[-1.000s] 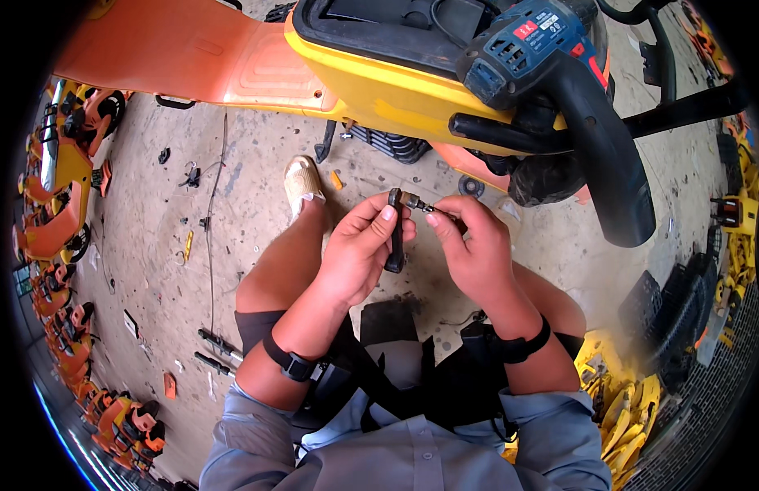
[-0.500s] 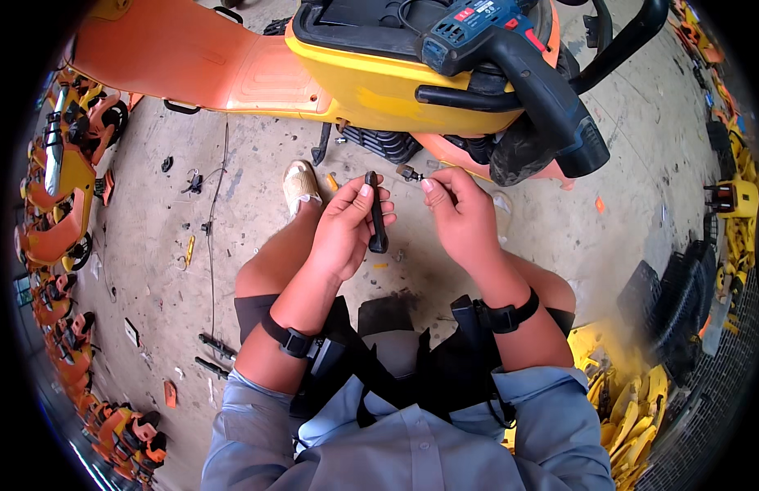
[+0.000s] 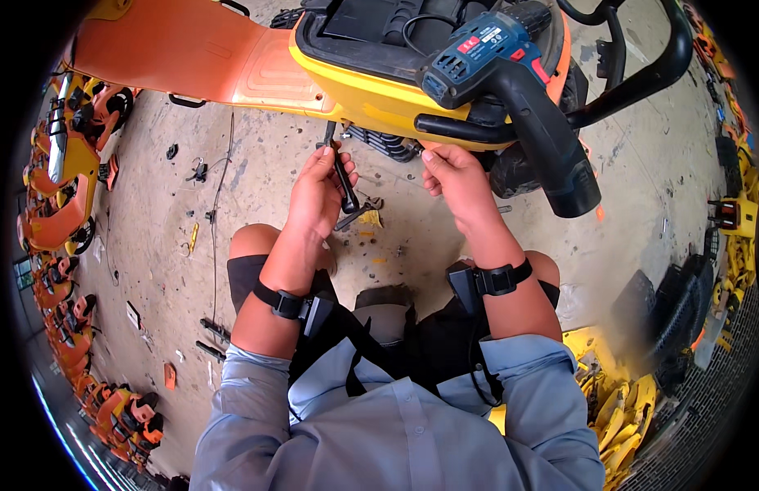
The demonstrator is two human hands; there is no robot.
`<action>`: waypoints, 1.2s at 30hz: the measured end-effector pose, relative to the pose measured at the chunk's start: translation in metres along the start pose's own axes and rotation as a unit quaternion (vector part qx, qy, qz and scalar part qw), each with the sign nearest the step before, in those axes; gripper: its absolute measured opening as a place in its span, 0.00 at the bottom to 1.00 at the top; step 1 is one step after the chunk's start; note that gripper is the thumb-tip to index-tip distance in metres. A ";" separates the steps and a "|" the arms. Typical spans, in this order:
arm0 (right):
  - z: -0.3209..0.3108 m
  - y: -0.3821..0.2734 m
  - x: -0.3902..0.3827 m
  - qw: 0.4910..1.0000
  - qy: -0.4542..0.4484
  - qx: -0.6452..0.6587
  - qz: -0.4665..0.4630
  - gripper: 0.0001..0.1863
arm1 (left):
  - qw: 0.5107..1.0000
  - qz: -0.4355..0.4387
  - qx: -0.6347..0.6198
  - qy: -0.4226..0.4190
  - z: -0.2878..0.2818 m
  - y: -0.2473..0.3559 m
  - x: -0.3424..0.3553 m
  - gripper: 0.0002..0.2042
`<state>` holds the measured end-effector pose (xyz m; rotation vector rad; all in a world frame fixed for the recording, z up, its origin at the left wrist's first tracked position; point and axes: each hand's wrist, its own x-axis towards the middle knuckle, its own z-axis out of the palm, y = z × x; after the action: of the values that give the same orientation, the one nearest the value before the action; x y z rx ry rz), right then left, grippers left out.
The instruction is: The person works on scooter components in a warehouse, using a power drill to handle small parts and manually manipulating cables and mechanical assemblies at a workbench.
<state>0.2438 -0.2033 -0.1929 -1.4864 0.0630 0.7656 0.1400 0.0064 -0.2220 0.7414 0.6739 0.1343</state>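
The left hand (image 3: 320, 190) is gripping a black tool (image 3: 345, 182).
The right hand (image 3: 460, 182), I can't tell; a drill (image 3: 486, 57) is overlapping the scooter (image 3: 367, 100)'s black tray (image 3: 365, 21).

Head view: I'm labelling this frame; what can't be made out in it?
Head view:
Small piece: too small, partly covered by the right hand.
Part of the left hand: behind the black tool.
Yellow-orange vehicle: cut off by the top edge.
Black panel: left side blurred.

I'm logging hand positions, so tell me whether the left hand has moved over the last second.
Yes: against the yellow body, the left hand has moved forward and leftward, now closer to its lower edge.
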 end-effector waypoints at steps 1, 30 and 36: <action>0.005 0.001 0.008 1.000 0.000 -0.013 0.009 0.11 | 1.000 -0.007 0.005 0.015 -0.001 -0.001 0.007 0.12; 0.000 0.173 -0.078 0.806 -0.337 -0.303 0.380 0.16 | 0.930 -0.217 0.199 0.222 -0.009 0.003 -0.035 0.17; 0.025 0.220 -0.129 0.873 -0.122 -0.249 0.400 0.13 | 0.935 -0.194 0.195 0.224 -0.014 -0.004 -0.029 0.17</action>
<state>0.0261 -0.2574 -0.3176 -1.8430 0.3260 1.7417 0.1090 0.0018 -0.2168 0.9523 1.2948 -0.2084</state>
